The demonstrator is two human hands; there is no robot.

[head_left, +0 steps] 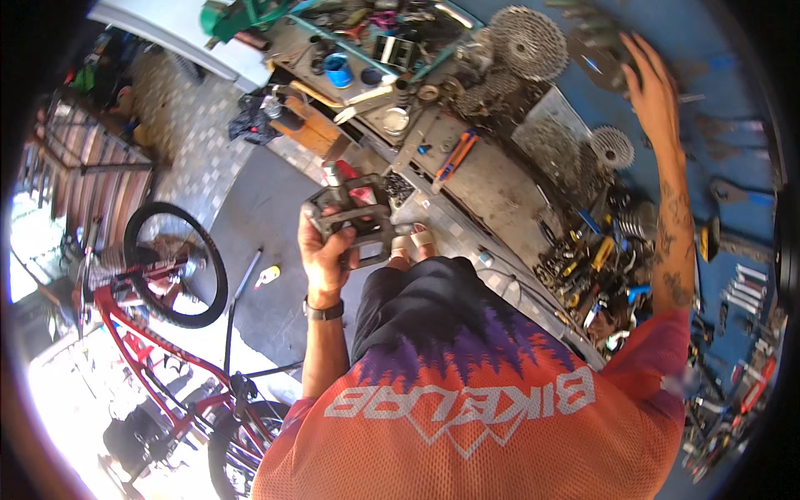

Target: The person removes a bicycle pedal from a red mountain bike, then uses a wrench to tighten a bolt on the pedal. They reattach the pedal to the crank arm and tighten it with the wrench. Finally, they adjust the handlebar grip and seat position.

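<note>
Blue wall (pixel 671 23) hung with tools curves along the right edge of the view, and beside it runs a cluttered, grease-stained bench (pixel 504 200). Both hands are well apart. Low over the gap in front of the bench, the left hand (pixel 323 252) grips what looks like a pair of metal bicycle pedals (pixel 346 218), thumb across the near side, a threaded spindle end pointing up. A dark wristband (pixel 324 312) circles that wrist. Up at the wall, the right hand (pixel 654 90) stretches out beside a dark, flat tool (pixel 596 62); it is blurred, and I cannot tell whether the fingers close on it.

Near that hand, a large cassette (pixel 527 43) sits at the back of the bench, with a smaller cassette (pixel 612 147) below it. An orange-and-blue-handled tool (pixel 456 157) lies toward the front edge, and a blue tin (pixel 337 70) stands farther along. Hand tools are heaped at the near end. On the left, a red bicycle (pixel 164 354) stands beside a dark mat (pixel 271 200).
</note>
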